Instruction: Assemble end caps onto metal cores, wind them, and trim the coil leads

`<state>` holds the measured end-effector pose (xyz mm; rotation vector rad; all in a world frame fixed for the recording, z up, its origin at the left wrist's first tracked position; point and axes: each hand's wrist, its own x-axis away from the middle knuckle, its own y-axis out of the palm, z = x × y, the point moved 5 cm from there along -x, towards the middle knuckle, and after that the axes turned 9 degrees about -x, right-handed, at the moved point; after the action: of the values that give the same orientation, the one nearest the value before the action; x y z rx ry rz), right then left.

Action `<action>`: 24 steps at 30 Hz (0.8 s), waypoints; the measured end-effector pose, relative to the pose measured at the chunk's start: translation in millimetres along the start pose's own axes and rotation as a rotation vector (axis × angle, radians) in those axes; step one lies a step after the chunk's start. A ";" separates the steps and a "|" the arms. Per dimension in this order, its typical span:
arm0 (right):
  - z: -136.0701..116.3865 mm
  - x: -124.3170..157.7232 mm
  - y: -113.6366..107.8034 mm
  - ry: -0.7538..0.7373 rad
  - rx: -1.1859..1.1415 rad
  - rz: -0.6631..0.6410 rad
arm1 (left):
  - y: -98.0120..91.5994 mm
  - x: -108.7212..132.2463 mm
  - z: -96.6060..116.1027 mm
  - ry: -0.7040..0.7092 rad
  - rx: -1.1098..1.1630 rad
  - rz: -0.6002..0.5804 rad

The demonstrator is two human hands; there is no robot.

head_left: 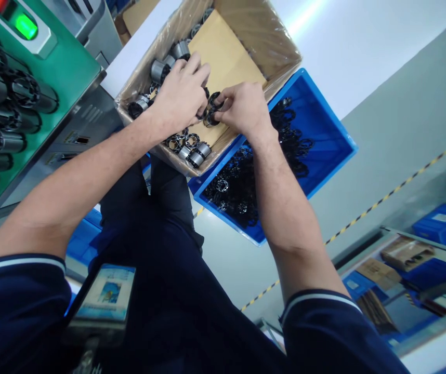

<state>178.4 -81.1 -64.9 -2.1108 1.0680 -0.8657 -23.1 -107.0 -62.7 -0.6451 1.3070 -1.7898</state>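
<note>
My left hand reaches into a plastic-lined cardboard box, its fingers curled down around something dark that they mostly hide. Close beside it, my right hand pinches a small motor stator core with black slotted ends between thumb and fingers. Both hands are over a tan cardboard sheet inside the box. Grey metal stator cores lie along the box's left side. More stator cores are in the near corner, some on end and some on their sides.
A blue bin holding many black slotted rings adjoins the box on the right. At left, stacked stator cores rest on a green machine surface with a lit green button. Shelving with blue bins stands at far right.
</note>
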 end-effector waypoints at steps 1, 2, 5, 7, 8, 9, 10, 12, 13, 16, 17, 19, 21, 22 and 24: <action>-0.9 2.7 0.6 -0.005 0.001 0.003 | -1.4 0.8 0.4 -0.019 -0.013 0.013; -2.3 5.8 0.6 -0.013 0.012 0.020 | -4.0 3.5 2.7 -0.028 -0.011 0.019; -12.8 14.8 -2.2 -0.116 0.096 0.099 | -25.0 28.2 21.8 -0.052 0.016 0.059; -23.2 16.6 -0.1 -0.258 0.172 0.049 | -47.6 61.1 43.1 -0.107 0.027 0.126; -27.1 15.3 1.9 -0.321 0.204 -0.002 | -58.3 82.4 55.6 -0.139 0.044 0.157; -29.1 12.5 3.8 -0.365 0.230 -0.054 | -67.3 106.4 67.9 -0.187 0.069 0.184; -29.2 8.3 4.8 -0.388 0.246 -0.097 | -74.3 132.5 80.5 -0.223 0.096 0.215; -25.1 -2.4 4.6 -0.401 0.252 -0.151 | -80.5 187.7 103.3 -0.290 0.142 0.262; -22.1 -7.6 4.4 -0.414 0.247 -0.178 | -80.9 215.4 112.8 -0.321 0.160 0.296; -12.2 -19.6 4.5 -0.473 0.201 -0.256 | -74.1 289.2 130.5 -0.427 0.200 0.350; -9.3 -22.9 5.1 -0.482 0.186 -0.278 | -71.4 309.5 132.5 -0.478 0.204 0.359; -6.6 -28.9 6.9 -0.463 0.187 -0.318 | -68.7 343.2 132.5 -0.580 0.196 0.385; -13.3 -31.3 7.3 -0.441 0.223 -0.348 | -71.0 369.2 131.1 -0.647 0.172 0.437; -21.2 -29.7 5.9 -0.444 0.245 -0.354 | -73.9 380.6 130.8 -0.665 0.154 0.469; -45.7 -18.8 -2.3 -0.492 0.277 -0.345 | -81.7 403.7 131.2 -0.694 0.117 0.539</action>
<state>135.7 -74.3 -41.0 -2.1366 0.3180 -0.5554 -164.6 -503.7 35.0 -0.6827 0.7864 -1.0502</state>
